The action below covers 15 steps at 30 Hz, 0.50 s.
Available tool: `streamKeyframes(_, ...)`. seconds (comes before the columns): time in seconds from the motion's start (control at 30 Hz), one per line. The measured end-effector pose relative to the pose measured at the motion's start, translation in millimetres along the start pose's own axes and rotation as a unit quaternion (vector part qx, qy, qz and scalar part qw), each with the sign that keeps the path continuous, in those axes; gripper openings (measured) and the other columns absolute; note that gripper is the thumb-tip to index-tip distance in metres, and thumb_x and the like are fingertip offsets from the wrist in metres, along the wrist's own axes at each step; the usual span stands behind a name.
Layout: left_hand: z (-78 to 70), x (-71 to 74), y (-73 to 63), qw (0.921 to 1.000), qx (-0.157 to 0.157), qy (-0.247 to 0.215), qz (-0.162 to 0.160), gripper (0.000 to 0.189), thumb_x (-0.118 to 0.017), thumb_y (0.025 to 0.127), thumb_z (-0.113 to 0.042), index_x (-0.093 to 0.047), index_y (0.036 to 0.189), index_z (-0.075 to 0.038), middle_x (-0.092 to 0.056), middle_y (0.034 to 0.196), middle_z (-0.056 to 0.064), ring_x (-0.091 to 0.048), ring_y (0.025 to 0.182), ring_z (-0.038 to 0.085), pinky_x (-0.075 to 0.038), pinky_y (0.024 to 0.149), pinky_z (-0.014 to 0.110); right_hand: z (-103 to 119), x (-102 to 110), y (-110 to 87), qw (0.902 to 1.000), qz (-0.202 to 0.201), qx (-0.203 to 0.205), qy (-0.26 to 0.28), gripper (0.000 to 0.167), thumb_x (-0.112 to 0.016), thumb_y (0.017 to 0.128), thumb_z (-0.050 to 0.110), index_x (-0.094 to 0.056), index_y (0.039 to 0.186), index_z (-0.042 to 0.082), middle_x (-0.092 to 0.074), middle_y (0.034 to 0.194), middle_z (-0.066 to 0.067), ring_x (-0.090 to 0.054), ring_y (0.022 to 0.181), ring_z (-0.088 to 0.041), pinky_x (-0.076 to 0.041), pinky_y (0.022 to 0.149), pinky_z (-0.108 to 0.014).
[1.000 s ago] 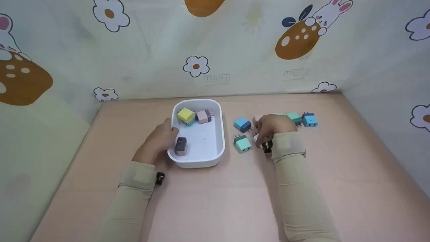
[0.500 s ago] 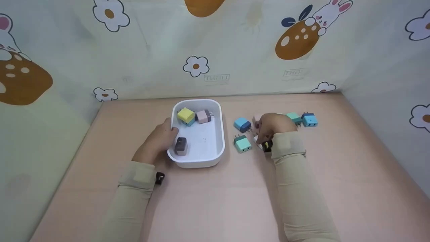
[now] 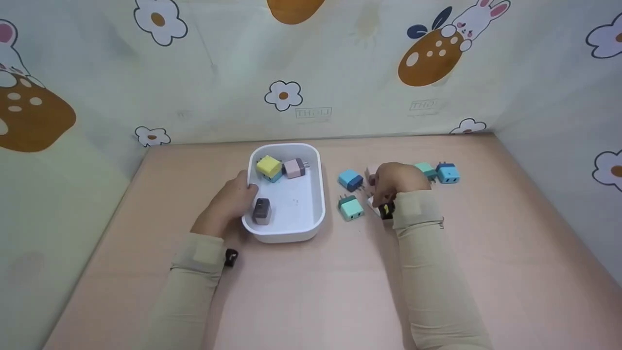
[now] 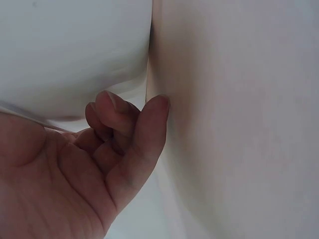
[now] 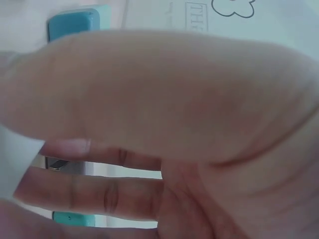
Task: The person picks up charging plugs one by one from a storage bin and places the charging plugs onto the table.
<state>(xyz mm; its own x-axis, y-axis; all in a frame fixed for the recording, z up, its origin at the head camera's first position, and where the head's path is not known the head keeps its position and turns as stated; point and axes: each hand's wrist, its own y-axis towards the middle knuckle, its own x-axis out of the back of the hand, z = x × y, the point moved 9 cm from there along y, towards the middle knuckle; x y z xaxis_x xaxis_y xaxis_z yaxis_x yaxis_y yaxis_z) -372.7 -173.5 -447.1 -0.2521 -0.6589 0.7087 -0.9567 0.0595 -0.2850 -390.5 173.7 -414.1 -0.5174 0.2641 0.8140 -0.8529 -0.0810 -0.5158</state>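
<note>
My left hand [image 3: 234,197] grips the left wall of a white plastic tray [image 3: 321,194], thumb over its rim. In the left wrist view that hand's fingers [image 4: 152,127] curl beside the tray's outer wall [image 4: 75,45]. Inside lie a yellow charger [image 3: 268,166] on top of a blue one, a pink charger [image 3: 294,168] and a grey one [image 3: 262,211]. To the right, my right hand [image 3: 401,179] reaches down among more plug chargers and pinches a white charger [image 5: 10,159], mostly hidden by the thumb and fingers.
Left of the right hand are a blue charger [image 3: 351,180] and a mint charger [image 3: 351,208]; a pink one [image 3: 371,175] sits partly behind it. Beyond it are a green charger [image 3: 425,170] and another blue one [image 3: 448,173]. A patterned cloth wall [image 3: 218,97] stands behind the table.
The right hand has shifted very slightly with its fingers at the white charger, which tilts a little. The left hand and tray have stayed put.
</note>
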Motion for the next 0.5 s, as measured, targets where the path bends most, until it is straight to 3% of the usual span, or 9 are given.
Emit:
streamKeyframes(0.27, 1.1, 0.1, 0.4, 1.0000, 0.001, -0.002, 0.000, 0.061, -0.030, 0.114, -0.027, -0.016, 0.167, -0.001, -0.039, 0.165, 0.027, -0.056, 0.136, 0.038, -0.050, 0.112, 0.051, 5.2, 8.9, -5.1, 0.9982, -0.020, 0.004, 0.056, 0.028, -0.084, 0.088, 0.013, -0.076, 0.113, 0.003, -0.072, 0.107, -0.016, -0.069, 0.094, -0.032, -0.058, 0.073, -0.037)
streamKeyframes(0.5, 1.1, 0.5, 1.4, 1.0000, -0.007, 0.004, 0.004, 0.064, -0.031, 0.114, -0.027, -0.012, 0.168, 0.000, -0.036, 0.166, 0.028, -0.056, 0.133, 0.036, -0.051, 0.111, 0.051, 9.2, 20.4, -12.3, 0.9969, -0.045, 0.012, 0.063, 0.026, -0.084, 0.090, 0.017, -0.073, 0.111, 0.005, -0.071, 0.107, -0.013, -0.066, 0.096, -0.031, -0.055, 0.073, -0.037)
